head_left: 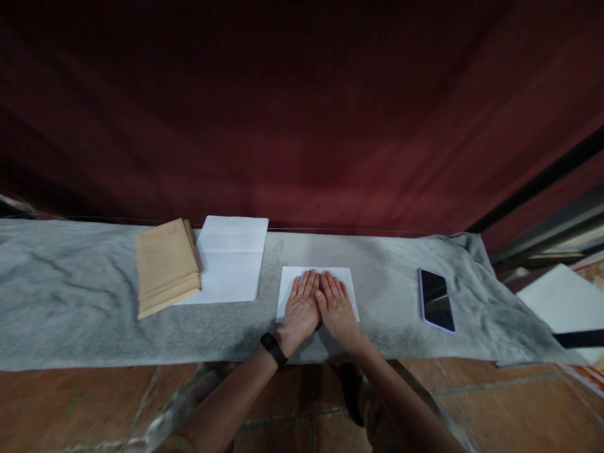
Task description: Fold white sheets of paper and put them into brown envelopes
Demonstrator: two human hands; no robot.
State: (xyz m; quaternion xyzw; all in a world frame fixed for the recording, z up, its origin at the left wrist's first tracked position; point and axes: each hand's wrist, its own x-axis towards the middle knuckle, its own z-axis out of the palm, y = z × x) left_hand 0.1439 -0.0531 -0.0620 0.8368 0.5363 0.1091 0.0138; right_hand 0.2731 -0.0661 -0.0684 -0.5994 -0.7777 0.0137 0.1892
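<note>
A white sheet of paper [291, 277], which looks folded, lies on the grey cloth in front of me. My left hand [302, 303] rests flat on its left half, fingers stretched out and pointing away from me. Beside it, my right hand [337, 307] presses flat on the right half, with the thumb touching or overlapping the left hand. Both palms cover the middle and near part of the paper. To the left is a stack of white paper [233, 264] with a crease across the top sheet. Several brown envelopes [167, 261] overlap its left edge.
The grey cloth [382, 264] covers a long, narrow surface. A phone with a purple edge [436, 300] lies on the right. Dark red fabric [302, 138] hangs behind. Tiled floor [500, 402] shows below, and a white object [566, 299] stands at the far right.
</note>
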